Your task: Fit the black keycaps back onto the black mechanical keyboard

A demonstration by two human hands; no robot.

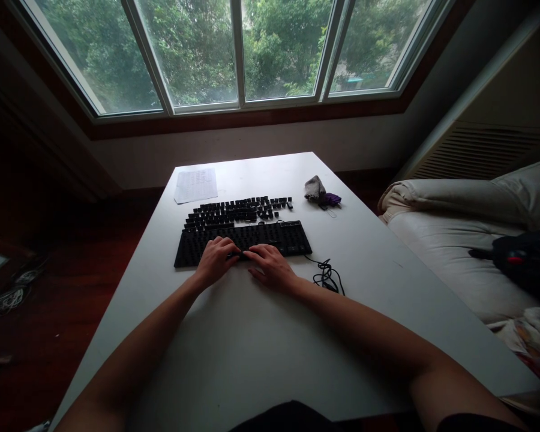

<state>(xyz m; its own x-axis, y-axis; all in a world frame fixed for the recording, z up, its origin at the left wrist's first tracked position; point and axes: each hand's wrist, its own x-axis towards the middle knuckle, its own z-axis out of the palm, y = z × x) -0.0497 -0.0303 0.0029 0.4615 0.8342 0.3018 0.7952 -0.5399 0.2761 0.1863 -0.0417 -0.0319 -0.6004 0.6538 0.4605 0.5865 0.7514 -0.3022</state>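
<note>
A black keyboard (pixel 292 238) lies on the white table, and both hands rest at its front edge. My left hand (pixel 216 259) is over the near middle of the keyboard, its thumb and curled fingers drawn together around something too small and dark to make out. Just to its right, my right hand (pixel 272 266) lies low, fingers stretched toward the left fingertips and thumb apart. Its fingertips touch the keyboard's front edge. Behind the keyboard, many loose black keycaps (pixel 238 210) are laid out in rows. The keys under my hands are hidden.
A sheet of paper (pixel 196 185) lies at the table's back left. Toward the back right sit a grey cloth pouch (pixel 315 189) and a purple item (pixel 332 199). A coiled black cable (pixel 327 276) lies right of the keyboard. A pale sofa (pixel 450 240) stands along the right side.
</note>
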